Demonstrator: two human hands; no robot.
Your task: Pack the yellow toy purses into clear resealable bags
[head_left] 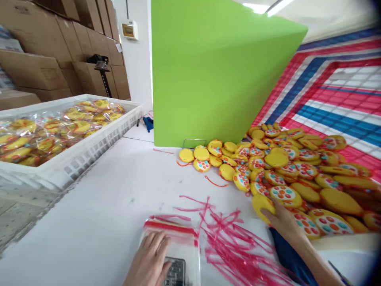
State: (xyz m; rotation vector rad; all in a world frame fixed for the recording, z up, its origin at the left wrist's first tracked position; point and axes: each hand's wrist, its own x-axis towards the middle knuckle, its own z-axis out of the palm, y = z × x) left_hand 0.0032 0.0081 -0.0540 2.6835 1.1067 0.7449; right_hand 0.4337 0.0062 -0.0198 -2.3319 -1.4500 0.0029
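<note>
My left hand [151,256] lies with its fingers stretched over clear plastic bags [178,242] that have a red strip along the top and a dark printed label. At the right, my right hand [278,218] grips a yellow round toy [262,206] by its edge, at the near side of a heap of similar toys [276,159]. Several in the heap show white faces with coloured dots. Between my hands spreads a tangle of pink plastic strips [232,246].
A white crate [68,163] of bagged yellow toys stands at the left. A green panel [208,75] rises behind the white table [98,222]. Striped sheeting [342,95] borders the heap at the right. Cardboard boxes [38,71] are stacked at the back left.
</note>
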